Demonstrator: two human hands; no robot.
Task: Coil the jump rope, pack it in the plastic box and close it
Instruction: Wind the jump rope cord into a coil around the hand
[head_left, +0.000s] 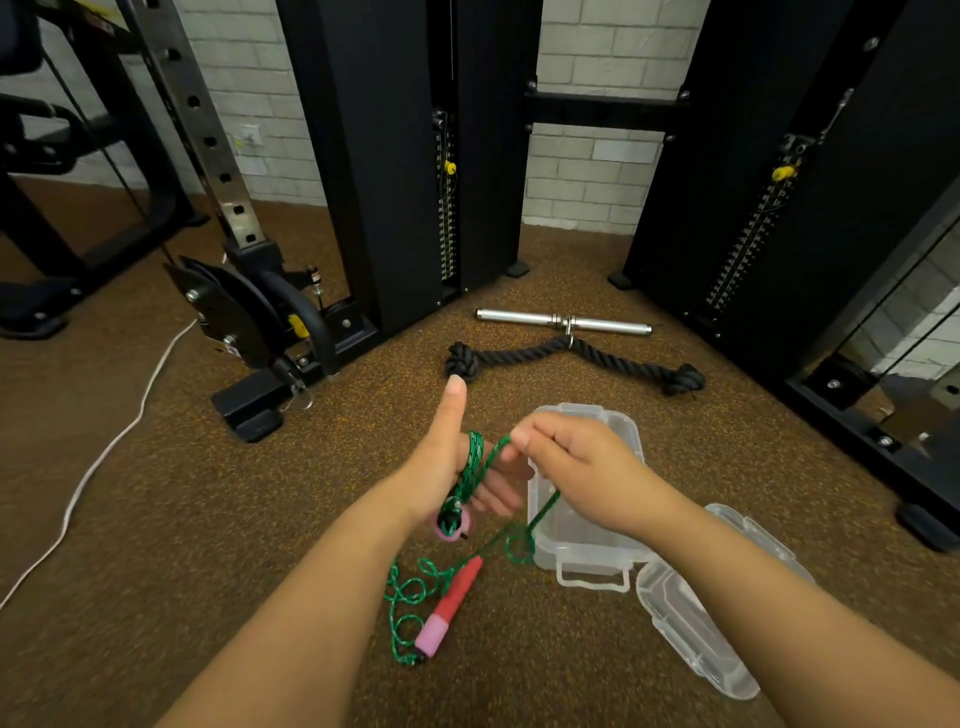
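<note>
A green jump rope (470, 460) is looped a few times around my left hand (447, 457), which stands thumb up with fingers spread; one pink-ended handle (451, 524) hangs under that palm. My right hand (571, 467) pinches the rope at the fingertips, just right of the left hand. More rope trails down in loose curls (410, 597) on the floor, beside the other red and pink handle (449, 605). The clear plastic box (582, 545) sits open on the floor under my right hand. Its clear lid (691, 623) lies separately to the right.
A black tricep rope (571, 356) and a steel bar handle (563, 320) lie on the brown carpet beyond the box. Black cable machine towers (395, 156) stand at the back and right. A pulley base (244, 312) and a white cord (104, 452) lie left.
</note>
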